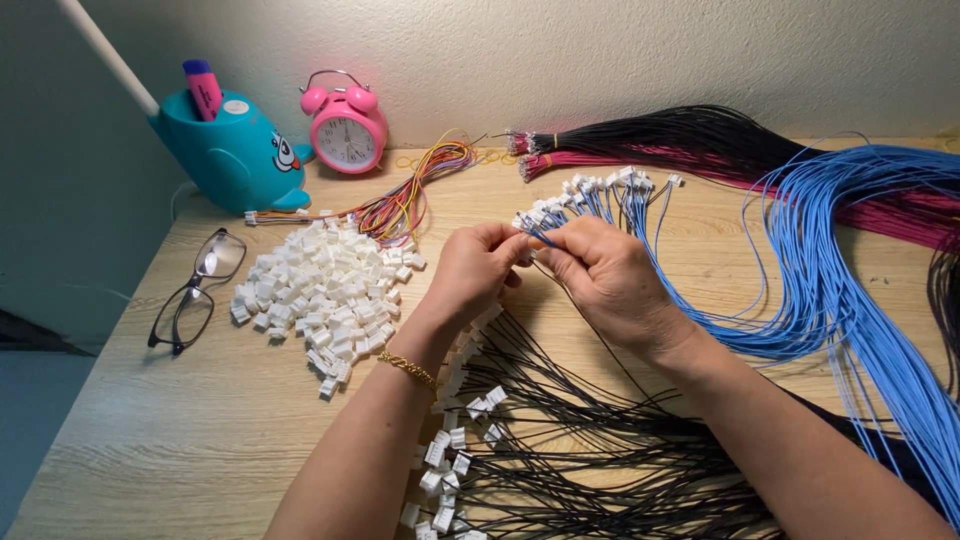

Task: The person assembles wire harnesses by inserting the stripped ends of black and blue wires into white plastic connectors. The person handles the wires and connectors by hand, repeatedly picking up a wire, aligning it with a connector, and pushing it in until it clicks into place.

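Head view, looking down on a pale wood-grain table (200,440). Largest item: a long bundle of thin blue wires (850,280) sweeping in from the right, its white-tipped ends fanned out just beyond the hands. Behind it, bundles of black and magenta wires (700,140) along the wall. Near edge: a spread of thin black wires with white plastic connectors on their ends (560,450), running under both forearms. Left of centre, a heap of loose small white plastic connector housings (325,285); beside it a short multicoloured wire harness (400,200). Smaller: teal whale-shaped pen holder (225,150), pink twin-bell alarm clock (345,125), black-framed glasses (195,290).

Left hand (470,265) and right hand (605,275) meet at table centre, fingertips pressed together in a pinch around a blue wire end and what appears to be one white housing.

Judged step: seating a blue wire's terminal into a housing. The next move would call for fine alignment and a firm, straight push, the left hand bracing the housing.

Hard to tell: the housing itself is almost wholly covered by fingertips; whether the terminal is already seated cannot be seen. The wire bundles run out of frame at right and at the near edge.
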